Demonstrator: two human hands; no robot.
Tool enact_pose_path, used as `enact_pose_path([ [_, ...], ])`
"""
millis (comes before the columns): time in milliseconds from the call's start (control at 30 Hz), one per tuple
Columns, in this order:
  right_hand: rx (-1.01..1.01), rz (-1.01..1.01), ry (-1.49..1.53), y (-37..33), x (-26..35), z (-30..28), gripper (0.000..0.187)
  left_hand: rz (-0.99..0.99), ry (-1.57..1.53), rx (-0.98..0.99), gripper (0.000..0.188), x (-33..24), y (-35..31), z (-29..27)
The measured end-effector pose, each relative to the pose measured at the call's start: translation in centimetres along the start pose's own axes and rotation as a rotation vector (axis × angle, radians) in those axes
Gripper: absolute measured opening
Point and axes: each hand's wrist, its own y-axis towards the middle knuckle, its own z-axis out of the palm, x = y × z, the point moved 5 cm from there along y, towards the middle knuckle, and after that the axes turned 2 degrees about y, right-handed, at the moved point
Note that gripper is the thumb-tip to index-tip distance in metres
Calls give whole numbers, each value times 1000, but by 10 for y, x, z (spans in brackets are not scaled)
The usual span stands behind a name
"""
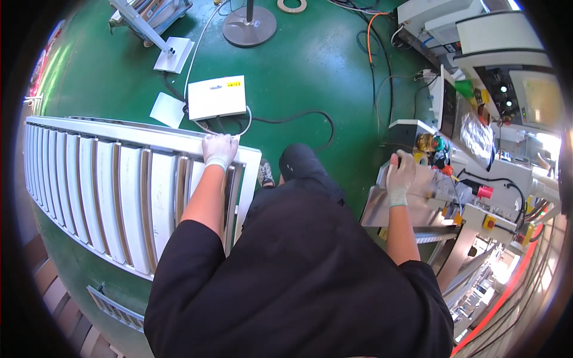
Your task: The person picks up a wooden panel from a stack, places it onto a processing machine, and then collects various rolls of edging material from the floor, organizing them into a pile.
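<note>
My left hand (219,150), in a thin whitish glove, is closed over the near rail of a white roller conveyor (131,197), close to its right end. The fingers curl over the rail's edge, so their tips are hidden. On the other side, my right hand (401,172), gloved the same way, is over a bare metal plate (377,201) at the edge of a machine. Its thumb stands apart from the bent fingers, and nothing shows in it. Whether it touches the plate, I cannot tell.
A white box (216,97) with cables stands on the green floor past the conveyor. Farther off is a round grey stand base (249,27). Black cables (322,113) run across the floor. Machinery with a red plug (484,191) and a foil-like bundle (477,134) lines the right side.
</note>
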Motion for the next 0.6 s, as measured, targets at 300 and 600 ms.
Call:
enact_pose_path([
  [300, 48, -42, -34, 1, 11, -6, 23, -33, 53, 181, 44, -7, 18, -9],
  [600, 521, -133, -220, -36, -132, 57, 32, -9, 12, 346, 46, -6, 34, -6],
])
